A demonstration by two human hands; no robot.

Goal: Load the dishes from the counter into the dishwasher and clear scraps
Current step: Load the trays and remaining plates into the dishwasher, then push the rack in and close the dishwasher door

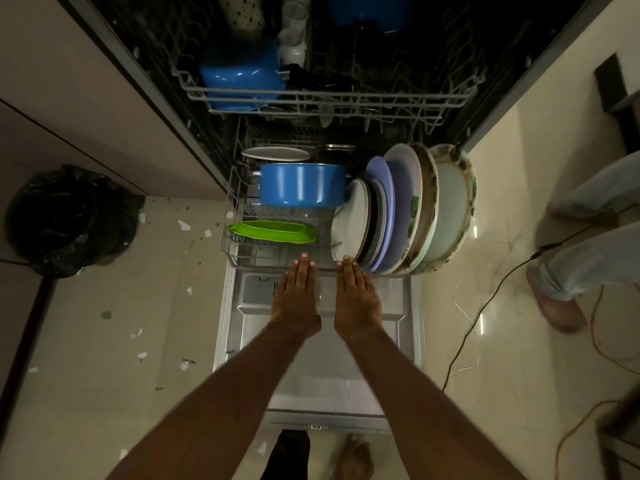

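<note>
- Two bare hands: left hand (pixel 297 299), right hand (pixel 356 299).
- Two grey wire racks, the lower (pixel 242 264) touching both hands' fingertips, the upper (pixel 329 98) well beyond them.
- Six round ceramic plates (pixel 349 223) standing on edge just beyond the right hand, as far as their overlap lets them be counted.
- One flat white plate (pixel 275 154) well beyond the left hand.
- One blue metal pot (pixel 301 185) beyond the left hand.
- One bright green plastic tray (pixel 273 232) near the left hand's fingertips.
- Two white cups (pixel 292 51) far beyond both hands.
- One black bin bag (pixel 69 220) well left of the left hand.

Blue pot (pixel 302 184), lime-green tray (pixel 273 231), lavender plate (pixel 384 209), black bin bag (pixel 69 220).
</note>
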